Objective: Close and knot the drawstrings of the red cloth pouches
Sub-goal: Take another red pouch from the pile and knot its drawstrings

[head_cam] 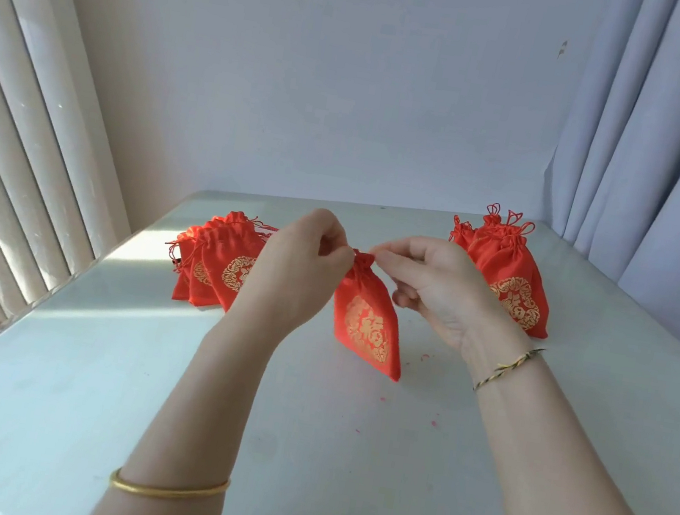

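A red cloth pouch [367, 326] with a gold emblem hangs between my hands above the table, its mouth gathered tight. My left hand [305, 269] pinches the drawstring at the left side of the gathered neck. My right hand [435, 290] pinches the string at the right side of the neck. The string itself is mostly hidden by my fingers. A pile of several red pouches [216, 269] lies on the table behind my left hand. Another pile of red pouches [505, 270] with looped strings on top lies behind my right hand.
The pale table [91, 351] reaches to a white wall at the back. Vertical blinds [17, 117] line the left side and a pale curtain [679, 155] hangs on the right. Small red thread scraps [425, 356] dot the tabletop near the held pouch.
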